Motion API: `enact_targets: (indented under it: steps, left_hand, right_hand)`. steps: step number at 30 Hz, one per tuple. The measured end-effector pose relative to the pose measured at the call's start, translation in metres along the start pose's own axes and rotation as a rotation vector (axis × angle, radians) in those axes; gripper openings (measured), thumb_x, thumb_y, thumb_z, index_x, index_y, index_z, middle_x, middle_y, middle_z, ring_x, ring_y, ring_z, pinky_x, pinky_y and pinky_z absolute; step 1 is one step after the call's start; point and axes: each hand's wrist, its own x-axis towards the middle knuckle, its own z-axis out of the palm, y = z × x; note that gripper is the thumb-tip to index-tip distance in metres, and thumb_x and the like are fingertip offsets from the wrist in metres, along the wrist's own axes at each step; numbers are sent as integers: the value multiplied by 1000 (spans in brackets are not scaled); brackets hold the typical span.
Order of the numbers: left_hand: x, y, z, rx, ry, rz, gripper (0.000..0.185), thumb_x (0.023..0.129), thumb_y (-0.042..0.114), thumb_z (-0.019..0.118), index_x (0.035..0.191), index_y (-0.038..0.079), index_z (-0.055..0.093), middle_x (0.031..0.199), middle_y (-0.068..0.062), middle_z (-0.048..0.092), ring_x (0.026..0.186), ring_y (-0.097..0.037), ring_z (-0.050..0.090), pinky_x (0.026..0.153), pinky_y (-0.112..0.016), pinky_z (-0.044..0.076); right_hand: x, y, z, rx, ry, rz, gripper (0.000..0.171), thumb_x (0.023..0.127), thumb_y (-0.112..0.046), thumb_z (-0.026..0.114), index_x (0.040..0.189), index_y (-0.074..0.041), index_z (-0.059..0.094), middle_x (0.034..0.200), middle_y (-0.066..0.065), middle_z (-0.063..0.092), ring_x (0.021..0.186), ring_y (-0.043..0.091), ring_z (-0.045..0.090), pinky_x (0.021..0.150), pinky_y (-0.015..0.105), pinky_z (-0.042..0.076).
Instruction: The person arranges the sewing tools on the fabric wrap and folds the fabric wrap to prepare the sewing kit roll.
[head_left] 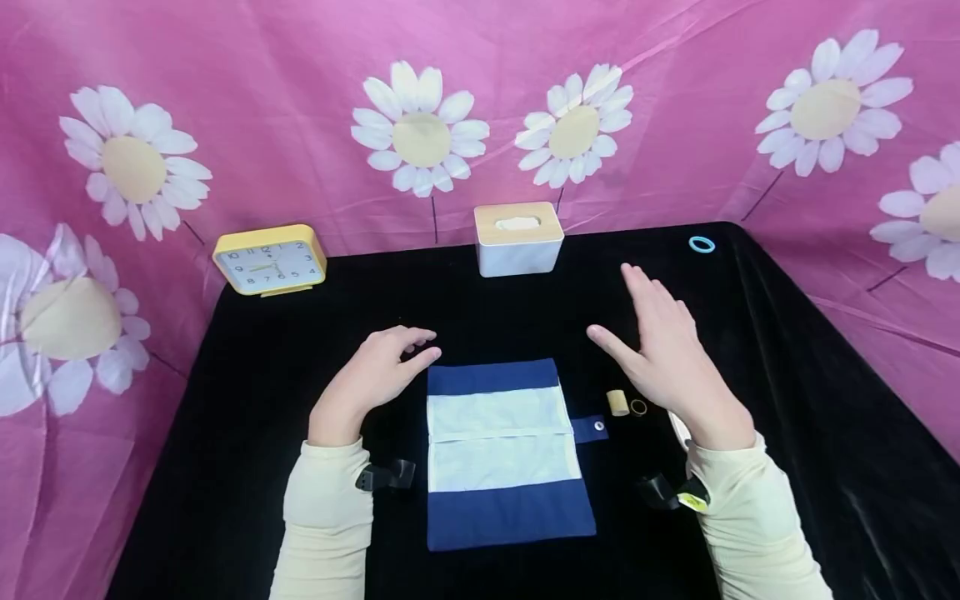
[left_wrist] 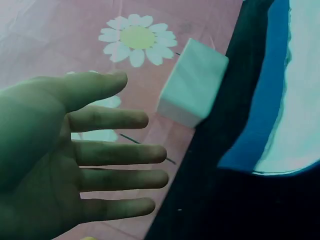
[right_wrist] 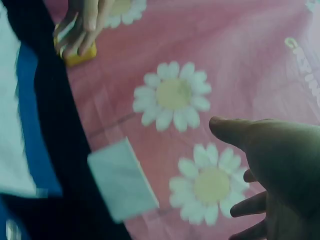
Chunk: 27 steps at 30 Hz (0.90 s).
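A blue and white cloth pouch [head_left: 504, 454] lies flat on the black table [head_left: 225, 433], its snap tab [head_left: 592, 428] sticking out to the right. My left hand [head_left: 378, 371] hovers just left of the pouch's top corner, fingers relaxed and holding nothing; the left wrist view shows its fingers [left_wrist: 120, 152] spread. My right hand [head_left: 663, 346] floats open above the table, right of the pouch, fingers straight. Under it sit a small wooden cylinder [head_left: 617, 402] and a thin ring [head_left: 638, 407]. The pouch edge [left_wrist: 280, 100] also shows in the left wrist view.
A white tissue box with a wooden lid [head_left: 518, 237] stands at the table's back centre. A yellow clock [head_left: 271, 260] sits at the back left, and a blue ring [head_left: 702, 244] lies at the back right. Pink daisy-print fabric [head_left: 262, 92] walls the table in.
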Motion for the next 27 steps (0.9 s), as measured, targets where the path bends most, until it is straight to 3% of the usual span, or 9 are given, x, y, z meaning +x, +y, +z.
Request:
enact_targets:
  steps: [7, 14, 20, 27]
  left_hand:
    - [3, -17, 14, -25, -85, -72, 43, 95, 35, 55, 131, 12, 56, 122, -12, 60, 99, -23, 59, 86, -42, 50]
    - [10, -33, 29, -54, -102, -76, 41, 93, 33, 58, 129, 14, 57, 116, -8, 62, 90, -17, 58, 79, -36, 50]
    - [17, -39, 35, -112, -105, -47, 37, 92, 30, 61, 126, 14, 59, 110, -7, 62, 88, -19, 57, 77, -34, 50]
    - [26, -41, 45, -183, -105, -40, 33, 90, 27, 64, 121, 17, 62, 106, -7, 63, 90, -20, 56, 77, -34, 49]
  right_hand:
    - [-27, 44, -2, 15, 80, 8, 82, 89, -36, 63, 150, -7, 19, 150, 26, 27, 135, 47, 27, 110, 57, 20]
    - [-61, 88, 1, -91, 113, 171, 72, 92, -35, 59, 148, -6, 25, 136, 35, 40, 118, 57, 38, 92, 66, 29]
    - [-80, 110, 6, -169, 62, 314, 61, 92, -32, 57, 141, -2, 37, 115, 29, 54, 102, 44, 52, 76, 61, 36]
    - [-90, 124, 10, -166, 38, 355, 51, 89, -24, 59, 131, 3, 47, 105, 26, 63, 99, 40, 55, 74, 56, 38]
